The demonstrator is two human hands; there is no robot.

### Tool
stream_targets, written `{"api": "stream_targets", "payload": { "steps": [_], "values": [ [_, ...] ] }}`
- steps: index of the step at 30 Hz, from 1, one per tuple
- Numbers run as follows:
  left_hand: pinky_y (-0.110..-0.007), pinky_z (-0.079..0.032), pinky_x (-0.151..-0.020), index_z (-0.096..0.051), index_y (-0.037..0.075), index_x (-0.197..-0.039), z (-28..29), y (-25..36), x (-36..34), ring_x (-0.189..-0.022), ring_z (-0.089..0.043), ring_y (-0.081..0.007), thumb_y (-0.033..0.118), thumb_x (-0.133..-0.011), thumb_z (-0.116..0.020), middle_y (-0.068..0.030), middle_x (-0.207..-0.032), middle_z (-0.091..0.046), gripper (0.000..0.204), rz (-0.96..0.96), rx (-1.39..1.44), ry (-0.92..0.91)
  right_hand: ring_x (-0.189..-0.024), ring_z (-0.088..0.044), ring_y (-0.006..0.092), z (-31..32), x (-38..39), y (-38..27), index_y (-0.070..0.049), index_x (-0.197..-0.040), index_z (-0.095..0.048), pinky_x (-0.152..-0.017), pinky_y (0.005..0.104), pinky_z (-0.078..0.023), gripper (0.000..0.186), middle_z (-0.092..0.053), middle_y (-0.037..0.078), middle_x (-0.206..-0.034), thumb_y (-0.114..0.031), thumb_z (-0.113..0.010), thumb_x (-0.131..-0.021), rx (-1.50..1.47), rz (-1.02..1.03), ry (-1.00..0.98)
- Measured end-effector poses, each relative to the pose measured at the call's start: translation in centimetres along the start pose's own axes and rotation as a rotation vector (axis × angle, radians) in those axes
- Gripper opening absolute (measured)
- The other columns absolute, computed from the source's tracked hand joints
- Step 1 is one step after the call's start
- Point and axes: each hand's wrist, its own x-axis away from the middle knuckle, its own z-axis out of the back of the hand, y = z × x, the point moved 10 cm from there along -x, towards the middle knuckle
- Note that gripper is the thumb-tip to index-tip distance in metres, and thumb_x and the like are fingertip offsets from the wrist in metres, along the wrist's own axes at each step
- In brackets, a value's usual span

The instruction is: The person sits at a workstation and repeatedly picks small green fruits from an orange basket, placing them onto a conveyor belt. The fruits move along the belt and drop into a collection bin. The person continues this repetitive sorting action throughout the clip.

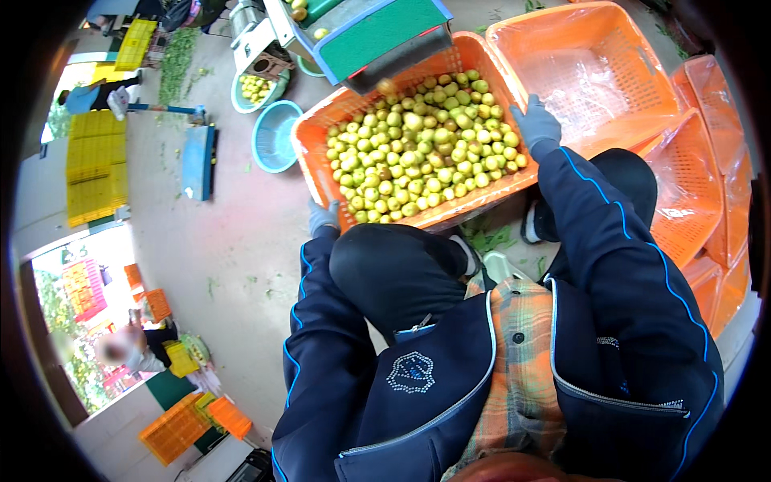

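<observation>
Both of my gloved grey hands grip an orange plastic crate (316, 124) lined with clear plastic. My left hand (324, 214) is on its near left part, partly hidden by the crate and my knee. My right hand (536, 122) holds the right rim. The crate holds a heap of small yellow-green round fruit (414, 149). A blurred fruit (385, 85) shows at the crate's far side, below the outlet of a machine with a green bed (373, 40).
More orange crates (582, 32) stand at right, stacked. A blue basin (273, 136), a fruit-filled basin (241, 100), a blue cart (196, 165) and yellow crates (92, 173) lie leftward. Two other people (84, 98) (144, 353) are at far left. Leaves litter the floor.
</observation>
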Motion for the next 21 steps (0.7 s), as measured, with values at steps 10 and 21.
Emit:
{"api": "stream_targets", "payload": {
  "steps": [10,21],
  "values": [
    [-0.035,-0.052,-0.065,-0.044,0.001,-0.141,4.0,3.5,-1.9,-0.107,-0.061,-0.0231,0.032,-0.085,-0.071,-0.0149,-0.129,-0.059,0.069,-0.151,0.050,-0.264,-0.094,-0.067,0.0374,-0.1,-0.3,-0.4,-0.007,-0.118,-0.046,-0.080,0.0515,-0.052,0.053,-0.060,0.021,-0.116,-0.052,-0.052,-0.092,-0.097,0.037,0.019],
    [-0.039,-0.054,-0.085,-0.033,0.003,-0.147,-6.4,20.7,2.8,-0.113,-0.058,-0.0294,0.025,-0.072,-0.084,-0.0203,-0.137,-0.050,0.093,-0.361,0.119,-0.347,-0.093,-0.068,0.0368,0.7,0.2,-0.7,-0.008,-0.117,-0.045,-0.078,0.0523,-0.053,0.052,-0.061,0.020,-0.114,-0.051,-0.055,-0.090,-0.091,0.009,0.029]
  ]
}}
